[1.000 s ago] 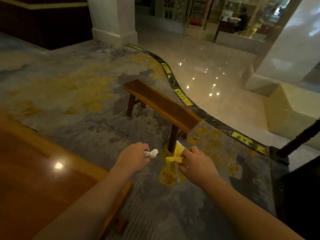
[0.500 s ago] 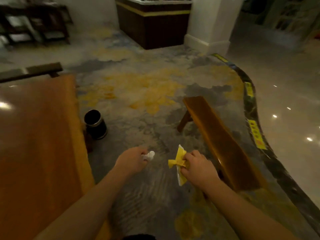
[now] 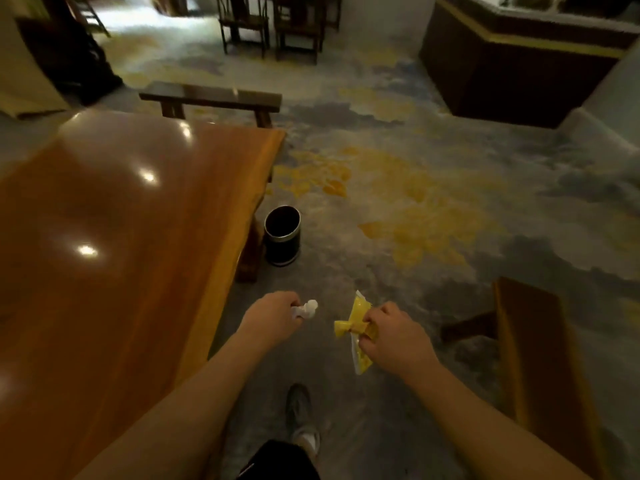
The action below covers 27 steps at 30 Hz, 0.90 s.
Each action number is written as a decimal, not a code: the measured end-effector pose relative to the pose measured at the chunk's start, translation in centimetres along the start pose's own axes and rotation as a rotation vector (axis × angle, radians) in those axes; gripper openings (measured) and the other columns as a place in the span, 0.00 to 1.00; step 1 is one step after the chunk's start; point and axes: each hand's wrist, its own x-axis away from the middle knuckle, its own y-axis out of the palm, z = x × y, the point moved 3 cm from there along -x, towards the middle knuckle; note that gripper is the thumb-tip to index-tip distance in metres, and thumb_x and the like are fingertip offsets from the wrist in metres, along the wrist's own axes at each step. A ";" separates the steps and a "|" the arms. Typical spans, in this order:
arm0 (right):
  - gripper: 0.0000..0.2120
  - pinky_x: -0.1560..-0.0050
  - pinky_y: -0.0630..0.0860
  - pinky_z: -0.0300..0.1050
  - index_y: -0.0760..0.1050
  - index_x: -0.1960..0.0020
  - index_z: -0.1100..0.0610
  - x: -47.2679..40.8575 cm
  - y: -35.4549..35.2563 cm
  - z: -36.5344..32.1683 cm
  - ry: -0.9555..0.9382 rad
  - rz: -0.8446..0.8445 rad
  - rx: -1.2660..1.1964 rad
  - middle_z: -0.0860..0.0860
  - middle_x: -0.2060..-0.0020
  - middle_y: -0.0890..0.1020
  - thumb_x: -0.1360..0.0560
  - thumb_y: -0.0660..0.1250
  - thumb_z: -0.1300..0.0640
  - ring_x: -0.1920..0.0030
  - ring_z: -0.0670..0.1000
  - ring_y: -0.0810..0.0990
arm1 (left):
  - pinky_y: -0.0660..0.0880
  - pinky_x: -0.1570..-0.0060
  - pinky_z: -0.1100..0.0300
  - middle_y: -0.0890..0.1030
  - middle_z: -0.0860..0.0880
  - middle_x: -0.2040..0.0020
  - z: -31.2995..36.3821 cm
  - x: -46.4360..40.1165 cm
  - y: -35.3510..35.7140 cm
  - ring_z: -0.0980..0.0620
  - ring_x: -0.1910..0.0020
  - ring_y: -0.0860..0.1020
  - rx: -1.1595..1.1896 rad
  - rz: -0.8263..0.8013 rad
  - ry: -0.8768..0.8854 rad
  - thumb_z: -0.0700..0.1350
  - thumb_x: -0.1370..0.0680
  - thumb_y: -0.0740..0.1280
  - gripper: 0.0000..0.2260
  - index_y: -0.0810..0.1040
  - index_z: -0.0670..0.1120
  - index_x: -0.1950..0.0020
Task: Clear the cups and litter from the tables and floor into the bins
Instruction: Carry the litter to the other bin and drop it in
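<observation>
Left hand [image 3: 272, 318] closed in a loose fist on a crumpled white tissue [image 3: 307, 309]; the wad pokes out past the thumb and forefinger, rest tucked in the palm; right hand [image 3: 393, 336] closed on yellow plastic wrappers [image 3: 356, 329], pinched about mid-length, one twisted end sticking out left, a flatter sachet end hanging below the fist; both hands held out over the patterned carpet [image 3: 398, 209], apart from each other, nothing touching the table.

Black cylindrical bin [image 3: 282, 235] stands open-topped on the carpet just beside the leg of the long wooden table [image 3: 114, 237], ahead and slightly left of the hands; inside too dark to read; wooden bench [image 3: 543, 358] on the right, another bench [image 3: 211, 97] past the table's far end; shoe [image 3: 301, 420] visible low centre.

Handling, as judgement: both items very light, soft, no break risk; tissue compresses, so a loose fist is enough; wrappers are slick film and springy, likely to slip or flutter if held by one edge, so the mid-length pinch bunching both pieces looks right; on release they may drift, so let go low, right over the bin mouth; mouth is narrow, one hand at a time probably safer.
</observation>
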 end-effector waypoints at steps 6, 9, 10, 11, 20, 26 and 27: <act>0.16 0.50 0.77 0.52 0.74 0.42 0.49 -15.7 -4.4 1.5 -0.066 -0.046 0.083 0.50 0.45 0.74 0.25 0.66 0.43 0.48 0.55 0.77 | 0.80 0.52 0.54 0.82 0.52 0.53 0.9 -14.6 -3.5 0.54 0.56 0.80 0.060 -0.010 -0.025 0.51 0.24 0.71 0.08 0.80 0.53 0.46; 0.16 0.52 0.78 0.52 0.75 0.42 0.49 -23.0 -6.5 1.9 -0.084 -0.034 0.053 0.50 0.46 0.74 0.26 0.66 0.43 0.48 0.55 0.77 | 0.79 0.53 0.57 0.81 0.52 0.53 1.2 -20.7 -5.9 0.55 0.56 0.80 0.103 -0.005 -0.050 0.48 0.23 0.71 0.08 0.80 0.51 0.44; 0.16 0.52 0.78 0.52 0.75 0.42 0.49 -25.0 -6.9 2.0 -0.087 -0.036 0.041 0.50 0.46 0.74 0.26 0.67 0.43 0.48 0.55 0.77 | 0.79 0.53 0.58 0.81 0.51 0.53 1.1 -22.4 -6.5 0.54 0.55 0.80 0.113 -0.005 -0.056 0.48 0.22 0.71 0.08 0.80 0.50 0.44; 0.16 0.53 0.78 0.52 0.75 0.42 0.49 -27.0 -7.1 2.2 -0.087 -0.041 0.035 0.50 0.46 0.74 0.26 0.67 0.43 0.48 0.55 0.77 | 0.79 0.52 0.57 0.82 0.51 0.51 1.1 -24.2 -6.9 0.54 0.54 0.80 0.118 -0.005 -0.063 0.48 0.22 0.70 0.09 0.80 0.50 0.43; 0.16 0.51 0.77 0.51 0.77 0.42 0.51 -47.9 -6.4 4.8 -0.198 -0.152 -0.003 0.52 0.46 0.75 0.26 0.67 0.44 0.47 0.57 0.78 | 0.75 0.59 0.59 0.80 0.51 0.55 0.1 -40.8 -7.7 0.54 0.58 0.78 0.116 -0.008 -0.236 0.50 0.22 0.70 0.06 0.80 0.49 0.48; 0.16 0.51 0.77 0.53 0.76 0.43 0.51 -64.8 -5.2 5.1 -0.406 -0.247 0.021 0.53 0.46 0.75 0.27 0.68 0.44 0.47 0.59 0.78 | 0.69 0.64 0.60 0.76 0.50 0.51 -0.1 -52.8 -8.3 0.54 0.58 0.76 0.127 0.049 -0.406 0.52 0.23 0.70 0.08 0.80 0.50 0.46; 0.16 0.51 0.78 0.53 0.76 0.43 0.51 -66.8 -5.2 5.1 -0.430 -0.275 0.039 0.53 0.46 0.75 0.27 0.68 0.44 0.46 0.59 0.78 | 0.68 0.64 0.60 0.75 0.50 0.51 0.0 -54.0 -8.4 0.54 0.58 0.76 0.149 0.057 -0.450 0.52 0.23 0.70 0.07 0.80 0.51 0.48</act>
